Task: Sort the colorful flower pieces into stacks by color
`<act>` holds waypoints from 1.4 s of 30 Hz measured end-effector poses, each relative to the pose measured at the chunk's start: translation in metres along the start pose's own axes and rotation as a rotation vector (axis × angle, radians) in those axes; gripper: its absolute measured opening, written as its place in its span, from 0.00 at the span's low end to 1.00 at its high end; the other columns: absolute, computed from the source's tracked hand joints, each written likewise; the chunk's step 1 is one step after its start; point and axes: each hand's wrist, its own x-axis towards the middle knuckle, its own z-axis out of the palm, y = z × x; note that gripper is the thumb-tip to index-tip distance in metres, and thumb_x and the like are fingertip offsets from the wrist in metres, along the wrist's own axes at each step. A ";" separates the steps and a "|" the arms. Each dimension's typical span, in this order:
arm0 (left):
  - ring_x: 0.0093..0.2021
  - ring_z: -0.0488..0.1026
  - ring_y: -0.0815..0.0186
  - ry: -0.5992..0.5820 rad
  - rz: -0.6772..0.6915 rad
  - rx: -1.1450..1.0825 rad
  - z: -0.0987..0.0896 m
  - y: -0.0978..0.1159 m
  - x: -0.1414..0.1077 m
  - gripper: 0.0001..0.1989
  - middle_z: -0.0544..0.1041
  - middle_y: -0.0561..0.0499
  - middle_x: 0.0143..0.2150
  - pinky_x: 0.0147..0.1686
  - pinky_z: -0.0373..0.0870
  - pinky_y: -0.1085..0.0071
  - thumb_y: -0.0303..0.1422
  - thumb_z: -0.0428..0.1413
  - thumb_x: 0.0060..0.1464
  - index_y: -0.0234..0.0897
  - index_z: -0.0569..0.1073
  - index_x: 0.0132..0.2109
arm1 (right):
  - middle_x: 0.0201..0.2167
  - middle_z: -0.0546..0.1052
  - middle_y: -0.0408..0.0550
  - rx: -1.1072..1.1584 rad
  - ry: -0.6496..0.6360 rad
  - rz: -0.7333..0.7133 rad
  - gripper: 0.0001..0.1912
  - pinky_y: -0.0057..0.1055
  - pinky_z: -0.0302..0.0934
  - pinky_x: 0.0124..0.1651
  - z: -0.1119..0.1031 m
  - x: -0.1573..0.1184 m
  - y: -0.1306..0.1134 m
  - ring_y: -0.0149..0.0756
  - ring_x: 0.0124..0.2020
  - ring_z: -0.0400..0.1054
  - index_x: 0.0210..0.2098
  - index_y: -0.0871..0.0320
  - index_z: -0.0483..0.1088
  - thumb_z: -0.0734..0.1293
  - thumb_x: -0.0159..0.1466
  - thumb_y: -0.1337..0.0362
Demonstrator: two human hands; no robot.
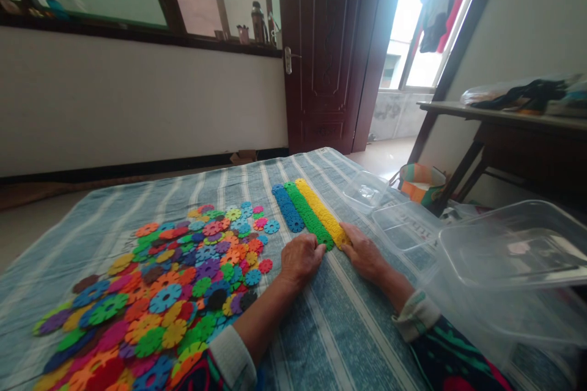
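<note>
Three rows of overlapping notched plastic discs lie side by side on the striped cloth: a short blue row (288,208), a longer green row (308,215) and a yellow row (320,206). My left hand (300,258) is closed in a fist at the near end of the green row, thumb by its last disc. What its curled fingers hold, if anything, is hidden. Thumb and fingers of my right hand (364,252) close around the near end of the yellow row. To the left spreads a large loose pile of multicoloured discs (165,298).
Clear plastic boxes (513,244) and a clear lid (406,226) are on the right, with a small clear container (365,190) farther back. Beyond the striped cloth (215,186) are a dark red door (325,43) and a desk (504,113).
</note>
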 end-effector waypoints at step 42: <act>0.48 0.72 0.59 -0.010 -0.413 0.199 -0.128 -0.231 -0.144 0.15 0.78 0.50 0.44 0.44 0.66 0.71 0.25 0.55 0.42 0.43 0.77 0.39 | 0.44 0.76 0.50 0.049 -0.223 -0.463 0.11 0.35 0.67 0.47 0.054 -0.011 -0.114 0.39 0.46 0.72 0.43 0.54 0.71 0.59 0.66 0.63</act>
